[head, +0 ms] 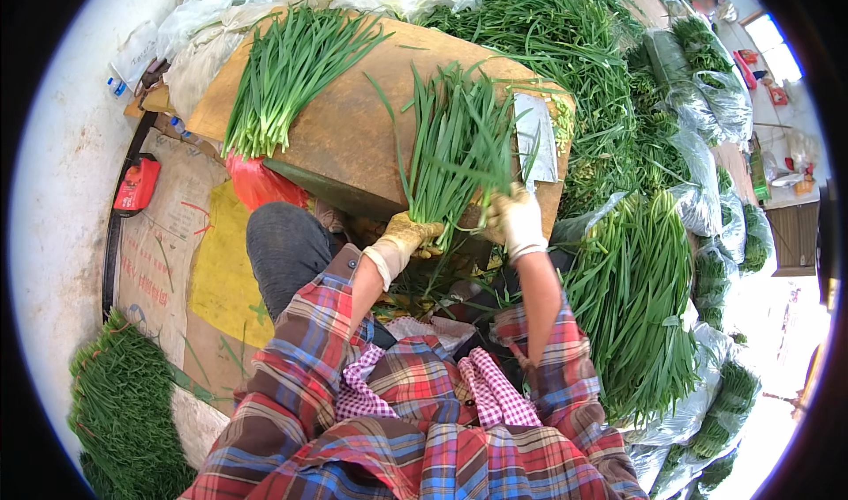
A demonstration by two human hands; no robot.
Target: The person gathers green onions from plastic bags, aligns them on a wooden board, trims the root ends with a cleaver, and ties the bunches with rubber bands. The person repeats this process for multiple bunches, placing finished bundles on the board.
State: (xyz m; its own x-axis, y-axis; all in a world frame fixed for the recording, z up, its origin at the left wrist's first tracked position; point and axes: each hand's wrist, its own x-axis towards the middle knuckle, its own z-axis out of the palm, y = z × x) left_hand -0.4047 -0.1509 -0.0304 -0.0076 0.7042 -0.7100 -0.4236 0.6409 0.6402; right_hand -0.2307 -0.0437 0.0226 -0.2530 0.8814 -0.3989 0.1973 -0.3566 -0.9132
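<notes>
My left hand (pixel 412 232), in a stained, yellowed glove, grips the lower stems of a bunch of green chives (pixel 447 135). The bunch lies over the front edge of a worn wooden board (pixel 344 122), leaves pointing away from me. My right hand (pixel 515 218), gloved too and slightly blurred, pinches a few chive stalks (pixel 488 202) beside the bunch. Just beyond it a broad-bladed cleaver (pixel 538 139) lies flat on the board, its handle partly hidden by the right hand. Another chive bunch (pixel 285 82) rests on the board's left side.
Cut stem ends (pixel 563 124) lie beside the cleaver. Loose chives (pixel 563 43) are heaped behind and right of the board, with a large pile (pixel 636 308) by my right arm. Bagged bundles (pixel 719 102) line the right. Tied bundles (pixel 126 407) stand lower left. A red bag (pixel 258 178) hangs below the board.
</notes>
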